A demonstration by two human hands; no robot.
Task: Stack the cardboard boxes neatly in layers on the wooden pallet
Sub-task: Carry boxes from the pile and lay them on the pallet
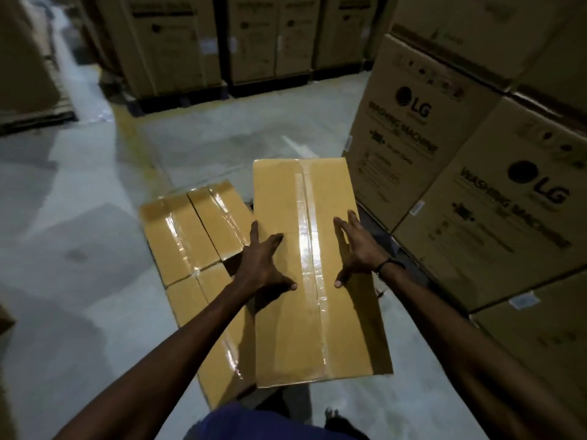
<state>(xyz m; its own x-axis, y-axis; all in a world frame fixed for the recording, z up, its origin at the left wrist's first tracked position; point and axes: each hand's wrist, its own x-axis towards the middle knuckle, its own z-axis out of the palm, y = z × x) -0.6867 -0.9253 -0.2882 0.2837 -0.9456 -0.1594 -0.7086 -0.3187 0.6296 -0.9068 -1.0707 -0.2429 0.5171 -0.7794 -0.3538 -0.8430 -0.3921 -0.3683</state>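
Grip spread flat: left hand (265, 265) and right hand (355, 249) press open-fingered on the taped top box (317, 312), whose long axis runs away from the person, beside and above the lower boxes (187, 230) to its left.

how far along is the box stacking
Done: a bottom layer of taped boxes lies side by side. In hand: left hand and right hand rest flat on the long box above it. Left: squaring it and adding more; the pallet itself is hidden.
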